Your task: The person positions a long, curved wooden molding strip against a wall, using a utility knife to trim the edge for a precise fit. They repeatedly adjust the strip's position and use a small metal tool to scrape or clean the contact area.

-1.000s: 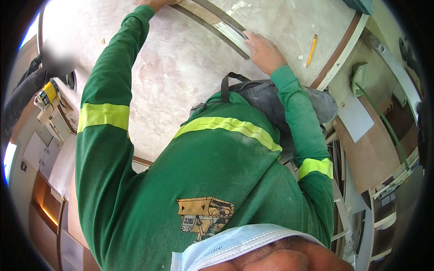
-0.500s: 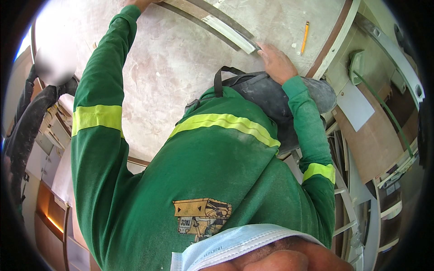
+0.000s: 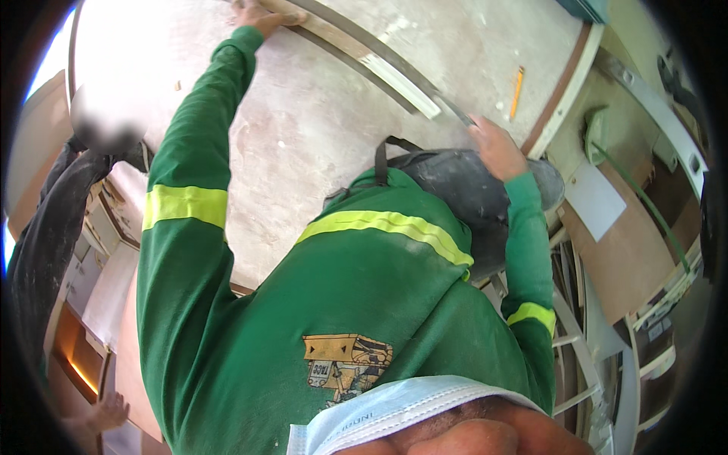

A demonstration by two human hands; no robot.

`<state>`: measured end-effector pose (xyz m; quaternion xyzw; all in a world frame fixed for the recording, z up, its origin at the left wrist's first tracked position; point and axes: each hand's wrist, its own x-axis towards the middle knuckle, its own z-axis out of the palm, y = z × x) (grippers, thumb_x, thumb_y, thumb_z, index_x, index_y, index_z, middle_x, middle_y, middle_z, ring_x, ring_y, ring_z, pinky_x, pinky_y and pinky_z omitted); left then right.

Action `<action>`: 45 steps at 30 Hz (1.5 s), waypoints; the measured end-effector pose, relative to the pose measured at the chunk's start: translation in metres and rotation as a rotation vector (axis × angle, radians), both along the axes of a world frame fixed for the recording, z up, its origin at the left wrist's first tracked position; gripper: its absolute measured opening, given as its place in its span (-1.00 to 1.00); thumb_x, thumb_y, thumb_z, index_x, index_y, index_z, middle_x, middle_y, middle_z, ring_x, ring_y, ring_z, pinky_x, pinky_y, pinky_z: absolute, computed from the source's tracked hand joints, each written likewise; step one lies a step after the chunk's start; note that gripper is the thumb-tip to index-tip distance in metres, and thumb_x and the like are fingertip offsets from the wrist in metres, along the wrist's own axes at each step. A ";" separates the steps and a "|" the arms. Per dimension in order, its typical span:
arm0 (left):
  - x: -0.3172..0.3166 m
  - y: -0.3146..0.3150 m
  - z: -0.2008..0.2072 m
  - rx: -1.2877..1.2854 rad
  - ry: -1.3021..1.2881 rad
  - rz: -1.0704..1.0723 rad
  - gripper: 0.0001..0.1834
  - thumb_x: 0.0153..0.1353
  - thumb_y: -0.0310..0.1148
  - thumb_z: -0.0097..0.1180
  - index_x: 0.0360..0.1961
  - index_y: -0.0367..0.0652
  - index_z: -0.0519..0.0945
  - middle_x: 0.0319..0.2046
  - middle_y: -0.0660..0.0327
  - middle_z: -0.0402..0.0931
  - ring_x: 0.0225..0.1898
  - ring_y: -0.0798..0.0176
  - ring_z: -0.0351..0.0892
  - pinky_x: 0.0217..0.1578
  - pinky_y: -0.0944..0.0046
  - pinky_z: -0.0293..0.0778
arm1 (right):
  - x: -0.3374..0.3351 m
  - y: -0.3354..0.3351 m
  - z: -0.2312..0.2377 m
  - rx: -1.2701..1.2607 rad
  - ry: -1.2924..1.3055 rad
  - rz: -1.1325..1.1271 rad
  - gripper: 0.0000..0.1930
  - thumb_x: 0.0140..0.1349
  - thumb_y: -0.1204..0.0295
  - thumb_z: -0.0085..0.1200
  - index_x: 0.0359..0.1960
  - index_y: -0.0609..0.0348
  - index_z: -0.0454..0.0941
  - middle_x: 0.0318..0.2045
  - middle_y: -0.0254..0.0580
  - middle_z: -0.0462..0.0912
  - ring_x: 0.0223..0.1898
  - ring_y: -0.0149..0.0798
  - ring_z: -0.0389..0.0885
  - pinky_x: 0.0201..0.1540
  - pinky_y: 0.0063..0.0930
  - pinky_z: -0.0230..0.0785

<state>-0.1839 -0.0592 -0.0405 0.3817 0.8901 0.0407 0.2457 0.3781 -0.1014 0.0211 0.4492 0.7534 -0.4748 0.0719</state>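
Note:
A long brown-grey strip (image 3: 334, 38) lies across the dusty whitish board (image 3: 303, 129), with a white band (image 3: 400, 86) on its nearer end. At the strip's far end, near the top edge, my left hand (image 3: 262, 17) is closed over it, partly cut off by the picture's edge. My right hand (image 3: 498, 148) grips a thin grey metal tool (image 3: 455, 111) whose kind I cannot make out. The tool points toward the end of the white band, just right of it. A yellow pencil (image 3: 517, 92) lies on the board to the right of the strip.
My bent leg in dusty dark trousers (image 3: 485, 189) rests at the board's near right. Right of the edge are a long grey bar (image 3: 652, 102), panels (image 3: 622, 258) and a ladder-like frame (image 3: 576, 341). Another person (image 3: 61, 205) is at left; a separate hand (image 3: 110, 412) shows lower left.
My right hand has pulled back and right from the strip's end, showing more of the grey tool. My left hand has come further into view on the strip. Another person's hand appears lower left.

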 end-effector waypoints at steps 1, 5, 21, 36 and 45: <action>0.006 0.000 0.007 -0.021 -0.003 -0.009 0.78 -0.33 0.22 0.71 0.60 -0.48 -0.32 0.62 -0.35 -0.48 0.67 -0.25 -0.49 0.64 0.09 -0.27 | -0.003 0.001 0.006 0.015 -0.007 -0.054 -0.64 0.57 0.26 -0.08 0.21 0.25 0.50 0.03 0.27 0.66 0.11 0.32 0.61 0.16 0.06 0.45; 0.021 0.002 0.011 -0.069 -0.019 -0.024 0.80 -0.35 0.25 0.71 0.60 -0.48 -0.33 0.62 -0.35 -0.49 0.66 -0.27 -0.50 0.64 0.06 -0.30 | -0.024 0.019 0.012 0.048 -0.034 -0.161 -0.62 0.56 0.22 -0.05 0.20 0.26 0.49 -0.03 0.33 0.66 0.06 0.35 0.62 0.10 0.04 0.45; 0.013 -0.014 -0.025 0.090 0.008 -0.128 0.78 -0.34 0.26 0.71 0.63 -0.34 -0.31 0.64 -0.27 -0.50 0.58 -0.64 -0.45 0.60 -0.30 -0.19 | -0.191 0.055 -0.044 0.176 0.226 -0.112 -0.57 0.54 0.31 0.00 0.28 0.37 0.40 0.15 0.39 0.57 0.21 0.35 0.53 0.24 0.03 0.40; 0.032 -0.001 0.038 -0.092 -0.175 0.050 0.71 -0.24 0.04 0.74 0.65 -0.20 -0.36 0.67 0.02 -0.60 0.59 -0.63 -0.47 0.38 -0.69 0.09 | -0.381 0.129 -0.064 0.217 0.224 0.171 -0.51 0.58 0.28 -0.17 0.48 0.10 0.31 0.29 0.24 0.50 0.29 0.27 0.51 0.32 0.02 0.42; 0.021 -0.012 0.005 0.103 -0.177 -0.006 0.68 -0.27 -0.05 0.74 0.64 -0.28 -0.30 0.67 -0.03 -0.57 0.59 -0.63 -0.42 0.36 -0.69 0.10 | -0.487 0.155 -0.060 0.200 0.213 0.180 -0.50 0.55 0.35 -0.15 0.48 0.07 0.34 0.33 0.12 0.51 0.32 0.17 0.53 0.37 -0.04 0.42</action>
